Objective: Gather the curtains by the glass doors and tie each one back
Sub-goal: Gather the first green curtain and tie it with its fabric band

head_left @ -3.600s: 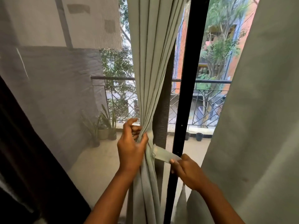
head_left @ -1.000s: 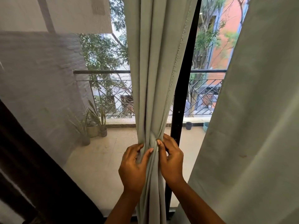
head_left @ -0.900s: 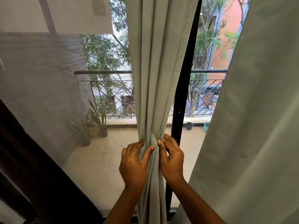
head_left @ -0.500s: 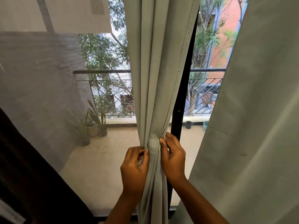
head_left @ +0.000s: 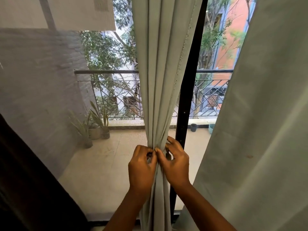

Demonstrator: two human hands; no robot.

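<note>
A pale grey-green curtain (head_left: 160, 72) hangs gathered into a narrow bunch in front of the glass doors, beside the black door frame (head_left: 188, 97). My left hand (head_left: 141, 167) and my right hand (head_left: 175, 164) meet at its pinched waist, fingertips pressed together on the fabric and a band around it. The band itself is almost hidden under my fingers. A second curtain (head_left: 260, 130) of the same cloth hangs loose and wide on the right.
A dark curtain or frame (head_left: 25, 180) fills the lower left. Through the glass lie a tiled balcony, potted plants (head_left: 95, 127), a metal railing (head_left: 116, 97) and two small pots (head_left: 193, 127) by the ledge.
Earlier my right hand held a loose strip out to the right; it now lies around the bunch. In the last second both hands closed in and now pinch together at the curtain's front.
</note>
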